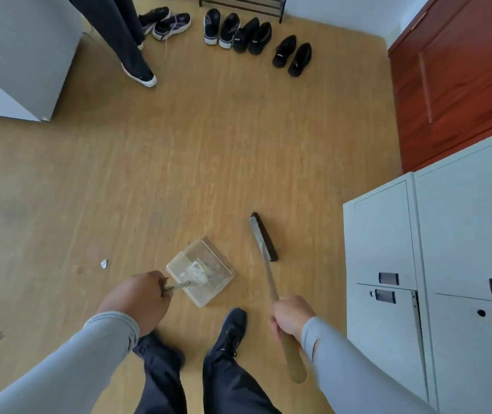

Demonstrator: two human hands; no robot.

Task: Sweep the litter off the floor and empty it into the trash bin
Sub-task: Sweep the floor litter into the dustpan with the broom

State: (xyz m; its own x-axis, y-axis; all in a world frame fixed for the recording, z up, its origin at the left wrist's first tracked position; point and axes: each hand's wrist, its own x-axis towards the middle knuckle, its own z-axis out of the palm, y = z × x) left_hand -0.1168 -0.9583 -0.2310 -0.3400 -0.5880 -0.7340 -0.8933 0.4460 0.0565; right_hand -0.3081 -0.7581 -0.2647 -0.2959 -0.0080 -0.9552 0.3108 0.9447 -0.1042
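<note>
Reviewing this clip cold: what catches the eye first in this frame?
First, the two hands low in the frame: the left hand grips the handle of a pale dustpan on the wooden floor, and the right hand grips a broom whose dark head lies just right of the pan. Next, bits of crumpled litter lie to the left, and a row of dark shoes lines the far wall.

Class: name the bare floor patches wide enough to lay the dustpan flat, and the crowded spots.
Free: the floor's middle, between the shoes and the dustpan. Crowded: the shoe row; by the lockers, where the broom head rests; lower left, litter.
</note>
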